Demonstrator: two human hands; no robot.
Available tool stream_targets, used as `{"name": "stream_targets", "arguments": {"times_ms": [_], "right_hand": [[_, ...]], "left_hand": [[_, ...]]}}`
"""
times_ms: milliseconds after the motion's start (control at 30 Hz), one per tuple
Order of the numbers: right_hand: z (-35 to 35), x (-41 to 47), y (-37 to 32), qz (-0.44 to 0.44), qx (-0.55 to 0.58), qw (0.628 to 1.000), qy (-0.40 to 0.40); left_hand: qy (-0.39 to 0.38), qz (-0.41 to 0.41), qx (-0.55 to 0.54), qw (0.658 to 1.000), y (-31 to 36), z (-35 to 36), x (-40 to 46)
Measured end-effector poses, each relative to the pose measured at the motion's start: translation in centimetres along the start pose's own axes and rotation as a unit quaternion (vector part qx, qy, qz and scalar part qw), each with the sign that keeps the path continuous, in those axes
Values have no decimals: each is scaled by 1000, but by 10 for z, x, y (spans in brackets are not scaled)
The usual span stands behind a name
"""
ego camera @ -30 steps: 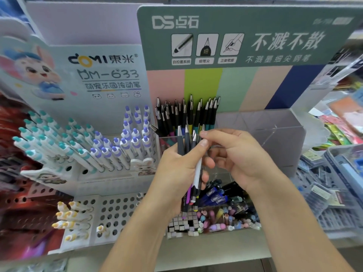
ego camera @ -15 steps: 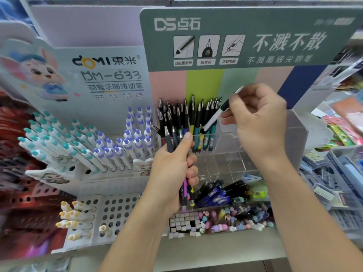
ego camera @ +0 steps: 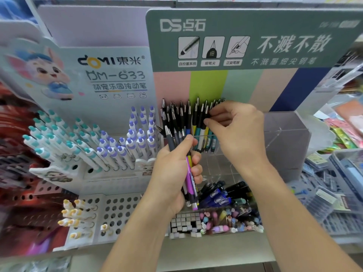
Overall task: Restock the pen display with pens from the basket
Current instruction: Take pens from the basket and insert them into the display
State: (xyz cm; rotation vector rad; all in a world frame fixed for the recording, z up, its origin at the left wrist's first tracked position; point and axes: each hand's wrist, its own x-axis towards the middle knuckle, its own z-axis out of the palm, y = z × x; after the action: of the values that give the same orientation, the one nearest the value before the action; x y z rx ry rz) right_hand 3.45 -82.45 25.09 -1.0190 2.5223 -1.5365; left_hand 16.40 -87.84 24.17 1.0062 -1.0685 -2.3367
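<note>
Head view. We stand at a shelf of pen displays. Our left hand (ego camera: 174, 173) is closed in a fist around a bundle of pens (ego camera: 189, 173), thumb pressed across the barrels; the grey and black grip ends stick up above the thumb, and a purple and a yellow barrel run down past the palm.

Our right hand (ego camera: 235, 130) is up at the clear acrylic display (ego camera: 284, 134) under the green DS header card (ego camera: 255, 40). Thumb and forefinger are pinched together on the black top of one pen (ego camera: 206, 122) that stands among the racked pens (ego camera: 182, 118); the other fingers are curled in. The racked pens fill the left end of the acrylic display, clips up, barrels in yellow, teal and white showing at the clear front wall. The right part of the display beside our hand shows no pens.

Left of it, a white DOMI stand (ego camera: 110, 75) carries rows of teal-capped pens (ego camera: 51, 134) and purple-capped pens (ego camera: 135, 138). Below our hands, a clear tray (ego camera: 225, 195) holds dark blue and black pens lying loose, with small erasers (ego camera: 225, 222) in front. We see no basket in this view.
</note>
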Motion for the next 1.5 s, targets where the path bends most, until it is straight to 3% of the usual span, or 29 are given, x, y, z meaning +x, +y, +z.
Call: {"name": "stream_targets", "arguments": {"times_ms": [133,267,333,467,567,633,733,867,933,1033,1133,1500], "right_hand": [[-13,-17,-14,5,8,1000,26],[-23,-33,-21,143,138,969,-149],[-21,-35,-16,171,164,959,-155],[-23,-30,-7,263,220,925,-162],[-27,-25,-3,326,314,873,-180],[-30,-24,-4,330,368,852,-175],[-33,-24,-6,300,413,848,-144],[-44,-13,-5,254,494,831,-31],[-51,-4,-1,196,499,843,49],[-50,6,6,89,378,914,115],[-35,8,5,41,283,954,90],[-3,6,5,12,123,992,2]], "left_hand": [[-13,19,33,999,0,2,0],[-37,59,172,983,-3,6,1],[-48,69,210,974,-5,10,2],[-53,66,209,974,-6,16,3],[-66,43,171,982,-5,16,2],[-75,35,165,983,-5,16,0],[-74,30,179,981,-4,16,-2],[-30,-18,174,984,2,8,-3],[-5,-48,110,993,3,1,-2],[-7,-50,24,998,2,-3,-2],[-8,-17,29,999,0,-3,-4],[-9,5,76,997,2,-1,-6]]}}
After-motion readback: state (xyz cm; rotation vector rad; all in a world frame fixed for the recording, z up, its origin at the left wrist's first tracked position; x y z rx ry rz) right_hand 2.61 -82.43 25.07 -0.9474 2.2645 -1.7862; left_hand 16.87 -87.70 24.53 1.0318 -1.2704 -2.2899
